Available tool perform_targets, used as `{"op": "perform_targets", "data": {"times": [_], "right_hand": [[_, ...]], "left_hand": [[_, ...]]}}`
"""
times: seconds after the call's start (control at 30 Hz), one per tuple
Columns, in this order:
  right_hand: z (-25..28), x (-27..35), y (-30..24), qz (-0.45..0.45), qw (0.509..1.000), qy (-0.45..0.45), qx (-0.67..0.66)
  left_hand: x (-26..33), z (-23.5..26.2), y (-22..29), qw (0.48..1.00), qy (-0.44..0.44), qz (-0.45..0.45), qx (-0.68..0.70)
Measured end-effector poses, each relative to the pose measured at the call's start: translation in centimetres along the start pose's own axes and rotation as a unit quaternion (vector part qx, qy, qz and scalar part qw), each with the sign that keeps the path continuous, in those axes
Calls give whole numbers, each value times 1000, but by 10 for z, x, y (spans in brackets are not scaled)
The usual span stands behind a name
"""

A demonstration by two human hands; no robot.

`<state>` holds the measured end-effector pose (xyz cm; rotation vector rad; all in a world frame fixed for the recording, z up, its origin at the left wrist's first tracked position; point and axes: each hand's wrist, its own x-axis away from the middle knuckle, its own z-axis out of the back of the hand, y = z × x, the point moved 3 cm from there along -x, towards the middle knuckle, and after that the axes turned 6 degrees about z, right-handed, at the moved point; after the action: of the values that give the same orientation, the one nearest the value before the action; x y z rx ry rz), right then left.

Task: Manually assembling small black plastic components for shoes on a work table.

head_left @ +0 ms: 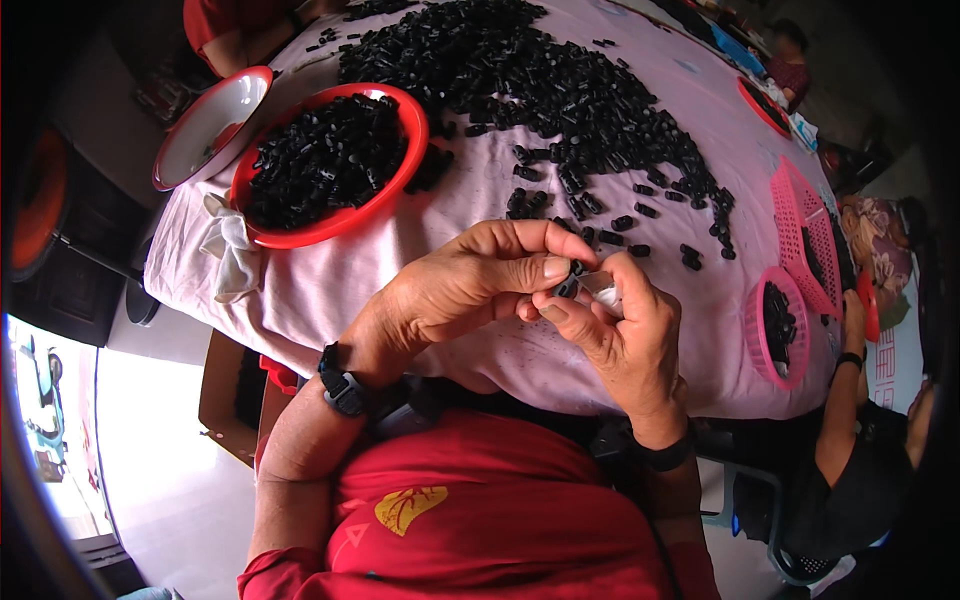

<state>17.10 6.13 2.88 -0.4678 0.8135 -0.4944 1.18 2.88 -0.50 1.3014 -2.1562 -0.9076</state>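
Note:
Over the near edge of the table, my two hands meet. A small black cylindrical piece [568, 286] is pinched between the thumb and fingers of my left hand [450, 278]. My right hand [632, 335] is closed, with its thumb and index finger close against the same piece. Inside its curled fingers shows a crumpled white cloth [608, 299], partly hidden. Just beyond my fingers, several loose black pieces [622, 223] of the same kind lie on the pink tablecloth [480, 180].
A large heap of black pieces [480, 60] covers the far table. At left stand a red basin [420, 135] full of them and a white basin [190, 125]; a white rag [230, 250] hangs nearby. Pink baskets [755, 340] stand at right. Other people sit around.

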Motion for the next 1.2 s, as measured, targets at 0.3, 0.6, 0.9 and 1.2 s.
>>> {"op": "perform_targets", "data": {"times": [0.3, 0.6, 0.9, 1.2], "right_hand": [[1, 1, 0, 22, 998, -4, 60], [3, 1, -3, 44, 993, 6, 110], [2, 1, -2, 50, 991, 1, 127], [3, 1, -4, 56, 988, 16, 141]], "left_hand": [[-1, -3, 0, 999, 14, -5, -29], [0, -3, 0, 999, 1, -9, -35], [1, -8, 1, 999, 31, 10, -15], [0, -3, -1, 1000, -9, 3, -17]]}}
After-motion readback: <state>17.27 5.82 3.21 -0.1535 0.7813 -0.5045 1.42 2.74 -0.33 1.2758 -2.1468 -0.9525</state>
